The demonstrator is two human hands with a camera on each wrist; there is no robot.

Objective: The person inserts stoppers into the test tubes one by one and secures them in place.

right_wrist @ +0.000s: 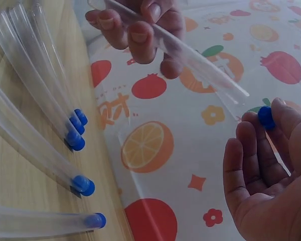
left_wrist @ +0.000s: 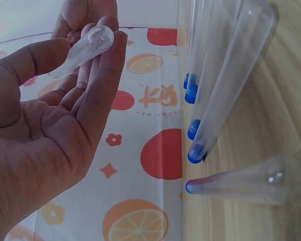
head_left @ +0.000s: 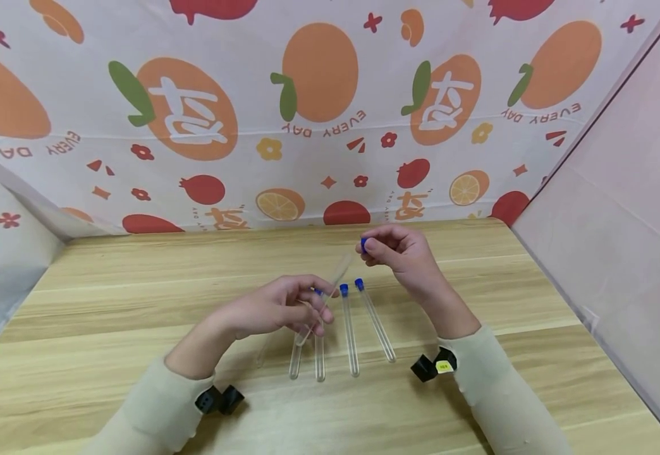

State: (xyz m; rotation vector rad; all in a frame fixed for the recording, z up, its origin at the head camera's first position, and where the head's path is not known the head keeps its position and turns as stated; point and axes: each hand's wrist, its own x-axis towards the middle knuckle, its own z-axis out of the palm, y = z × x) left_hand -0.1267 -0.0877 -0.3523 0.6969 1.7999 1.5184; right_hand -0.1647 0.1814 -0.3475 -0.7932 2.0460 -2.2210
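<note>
My left hand [head_left: 275, 308] pinches a clear test tube [right_wrist: 200, 63] between thumb and fingers, its uncapped mouth tilted up to the right. Between the thumb and fingertips of my right hand [head_left: 406, 256] is a small blue cap [right_wrist: 266, 117], held just apart from the tube's mouth. Below the hands, several capped test tubes [head_left: 349, 335] lie side by side on the table, blue ends away from me. The left hand hangs over some of them and partly hides them. In the left wrist view the held tube's rounded bottom [left_wrist: 100, 39] faces the camera.
The wood-grain table [head_left: 108, 316] ends at an upright fruit-printed cloth [head_left: 318, 158]. Pale side panels [head_left: 620, 221] stand left and right. A small black device [head_left: 219, 399] sits at the left cuff, another [head_left: 433, 365] at the right cuff.
</note>
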